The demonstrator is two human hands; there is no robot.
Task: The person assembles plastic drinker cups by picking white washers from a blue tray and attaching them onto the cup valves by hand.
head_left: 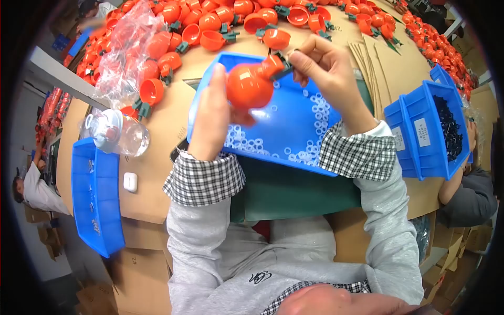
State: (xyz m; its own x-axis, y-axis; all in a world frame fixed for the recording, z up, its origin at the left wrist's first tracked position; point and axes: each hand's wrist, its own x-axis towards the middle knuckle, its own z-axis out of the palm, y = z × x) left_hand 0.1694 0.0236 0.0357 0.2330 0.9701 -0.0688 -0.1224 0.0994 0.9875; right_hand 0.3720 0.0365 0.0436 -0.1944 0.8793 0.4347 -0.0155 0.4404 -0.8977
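Grips red cup [249, 86] in left hand [210, 118] — pinches its dark fitting [285, 69] with right hand [328, 73], above blue tray [281, 131].

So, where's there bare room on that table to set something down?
The green mat is bare between the blue tray and the lap. Cardboard around the white case is free too, between the long blue bin and left sleeve. The far side is crowded with red cups.
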